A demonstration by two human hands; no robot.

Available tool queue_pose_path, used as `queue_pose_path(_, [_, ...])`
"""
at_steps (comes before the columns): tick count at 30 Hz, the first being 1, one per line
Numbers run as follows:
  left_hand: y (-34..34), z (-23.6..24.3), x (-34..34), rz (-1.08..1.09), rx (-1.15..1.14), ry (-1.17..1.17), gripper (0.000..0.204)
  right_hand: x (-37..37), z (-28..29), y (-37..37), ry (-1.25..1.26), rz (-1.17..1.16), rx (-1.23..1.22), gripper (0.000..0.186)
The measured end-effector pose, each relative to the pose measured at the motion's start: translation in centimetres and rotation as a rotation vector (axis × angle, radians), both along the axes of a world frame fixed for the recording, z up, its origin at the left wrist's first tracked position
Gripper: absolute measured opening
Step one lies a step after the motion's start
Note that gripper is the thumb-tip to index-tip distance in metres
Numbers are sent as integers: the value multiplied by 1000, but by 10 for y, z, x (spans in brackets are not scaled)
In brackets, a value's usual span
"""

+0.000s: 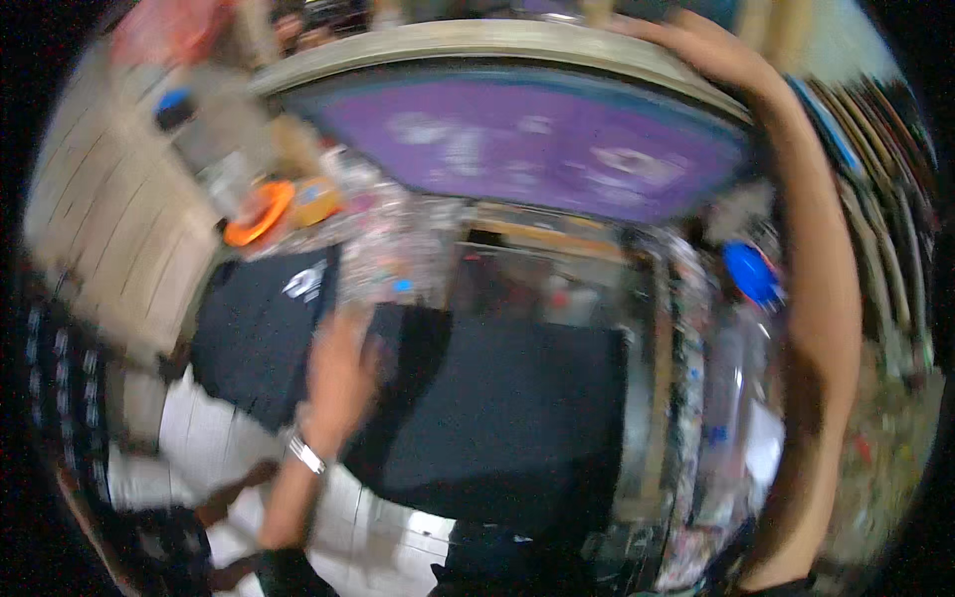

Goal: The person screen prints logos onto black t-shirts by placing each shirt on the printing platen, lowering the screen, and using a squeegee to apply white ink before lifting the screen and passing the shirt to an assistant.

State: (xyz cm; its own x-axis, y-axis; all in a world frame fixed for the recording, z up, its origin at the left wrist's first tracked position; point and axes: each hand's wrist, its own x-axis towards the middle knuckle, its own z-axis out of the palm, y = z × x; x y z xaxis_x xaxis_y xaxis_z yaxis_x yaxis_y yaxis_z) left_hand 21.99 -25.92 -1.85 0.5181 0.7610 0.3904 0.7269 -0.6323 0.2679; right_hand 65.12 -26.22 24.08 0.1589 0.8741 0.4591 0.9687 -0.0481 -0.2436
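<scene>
A silk-screen frame (497, 42) with a wooden rim and purple mesh (517, 129) is tilted up at the far side. My right hand (711, 50) grips its far right part, the arm reaching up along the right. Black fabric (507, 408) lies flat on the printing board below it. Over the fabric's left edge is my left hand (340, 373), smeared by motion, a silver band on its wrist. Beside it lies another black cloth piece (254, 333) with a small white print. Whether the left fingers touch or hold either cloth cannot be made out.
An orange ring-shaped item (261, 214) and a plastic container (231, 179) stand far left on a paint-spattered surface. A blue lid (753, 272) lies at right. Several upright frames (865, 149) lean far right. Another person's arm (234, 495) shows at lower left.
</scene>
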Motion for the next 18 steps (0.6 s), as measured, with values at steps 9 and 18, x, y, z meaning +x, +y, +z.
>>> queue_pose_path(9, [-150, -113, 204, -514, -48, 186, 73, -38, 25, -42, -125, 76, -146, 75])
queue_pose_path(18, [-159, -126, 214, -544, -32, 308, 74, -30, 5, -21, -98, -64, 30, 85])
